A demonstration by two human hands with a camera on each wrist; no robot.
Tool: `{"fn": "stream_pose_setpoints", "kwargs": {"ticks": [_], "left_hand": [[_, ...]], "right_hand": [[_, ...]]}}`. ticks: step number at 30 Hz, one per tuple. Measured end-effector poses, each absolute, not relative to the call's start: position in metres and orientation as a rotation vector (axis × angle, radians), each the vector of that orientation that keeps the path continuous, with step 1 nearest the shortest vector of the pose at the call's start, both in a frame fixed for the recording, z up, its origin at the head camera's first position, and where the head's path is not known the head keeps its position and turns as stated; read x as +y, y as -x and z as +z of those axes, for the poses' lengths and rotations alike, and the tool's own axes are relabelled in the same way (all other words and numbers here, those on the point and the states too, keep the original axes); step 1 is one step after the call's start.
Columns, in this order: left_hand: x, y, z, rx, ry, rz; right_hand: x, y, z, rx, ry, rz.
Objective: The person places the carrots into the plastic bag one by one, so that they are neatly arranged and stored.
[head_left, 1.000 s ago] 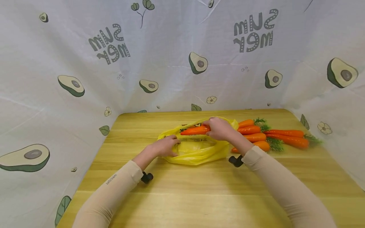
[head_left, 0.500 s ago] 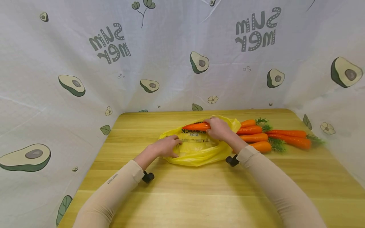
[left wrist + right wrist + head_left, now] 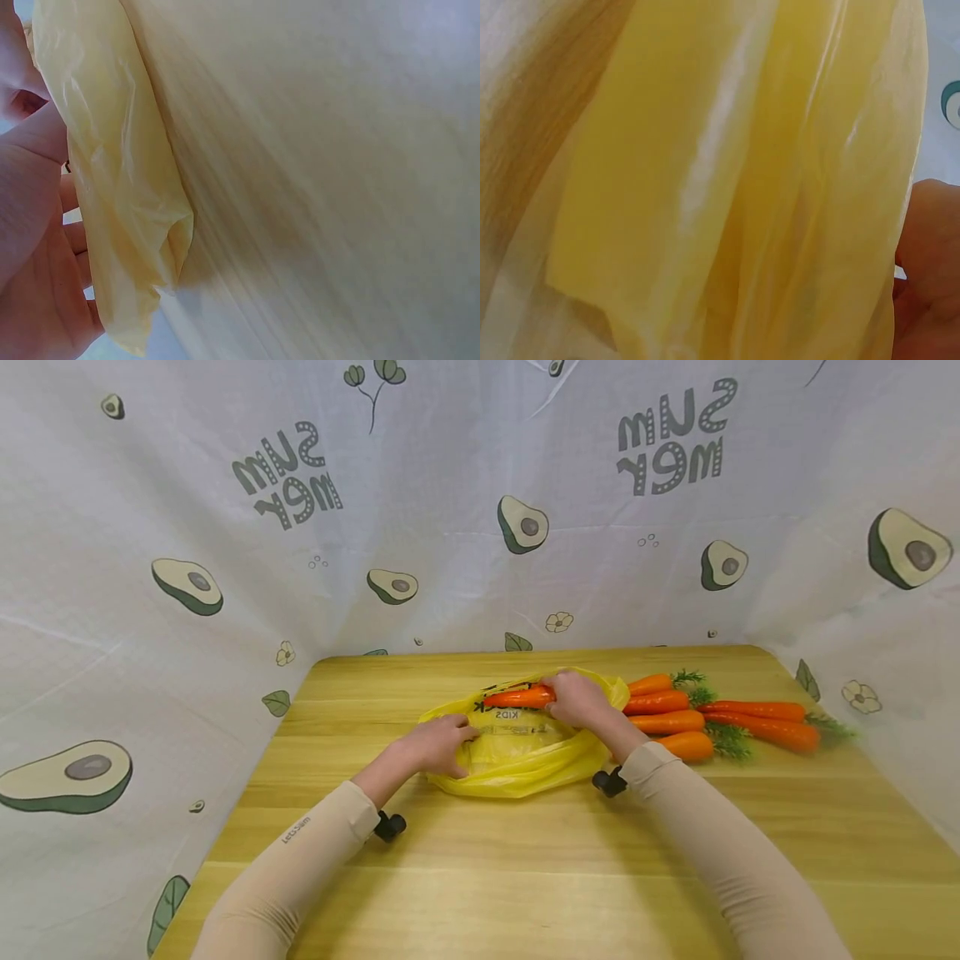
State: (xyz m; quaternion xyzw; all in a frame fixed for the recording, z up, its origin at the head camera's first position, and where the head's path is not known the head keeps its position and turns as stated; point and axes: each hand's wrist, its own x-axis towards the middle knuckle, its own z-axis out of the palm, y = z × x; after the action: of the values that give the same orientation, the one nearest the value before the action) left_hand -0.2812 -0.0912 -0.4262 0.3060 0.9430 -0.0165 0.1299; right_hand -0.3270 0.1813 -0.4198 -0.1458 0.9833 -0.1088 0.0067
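Carrot (image 3: 516, 697) in hand, a person works over a yellow plastic bag (image 3: 517, 785) on a wooden table (image 3: 495, 877). The right hand (image 3: 577, 697) grips the carrot firmly, fingers curled round it, its slender tip pointing left across the mouth of the bag, before the printed far wall; the carrot's other end is hidden by the hand. At the left side of the mouth, the left hand (image 3: 435, 747) is spread, thumb and fingers parted, holding no carrot and touching the plastic; the left wrist view shows its fingers passing behind the bag's crumpled wall. The bag's lettering, reading "KIDS" in part, appears mirrored. Just right of the bag, 4 orange carrots (image 3: 670, 722) lie side by side, green leaves (image 3: 729, 741) at their right ends. Beyond them rest 2 more carrots (image 3: 772, 731), tips toward the leaves of the first group. Beige sleeves (image 3: 731, 852) cover both arms, with black devices (image 3: 388, 827) below the cuffs. Behind the table hangs a pale cloth (image 3: 450, 468) printed with avocados (image 3: 522, 525) and mirrored "summer" lettering (image 3: 675, 439). Yellow plastic fills most of the right wrist view.
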Motion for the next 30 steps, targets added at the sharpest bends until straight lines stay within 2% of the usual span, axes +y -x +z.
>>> {"fn": "stream_pose_setpoints", "kwargs": {"ticks": [20,30], "left_hand": [[-0.0957,0.2825,-0.4295,2.781,-0.930,-0.050],[-0.0969,0.2838,-0.4349,2.788,-0.872,-0.043]], "right_hand": [[0.1801,0.3299,-0.4236,3.038,0.434,-0.348],[0.1796,0.3319,-0.4280,3.045,0.415,-0.368]]}}
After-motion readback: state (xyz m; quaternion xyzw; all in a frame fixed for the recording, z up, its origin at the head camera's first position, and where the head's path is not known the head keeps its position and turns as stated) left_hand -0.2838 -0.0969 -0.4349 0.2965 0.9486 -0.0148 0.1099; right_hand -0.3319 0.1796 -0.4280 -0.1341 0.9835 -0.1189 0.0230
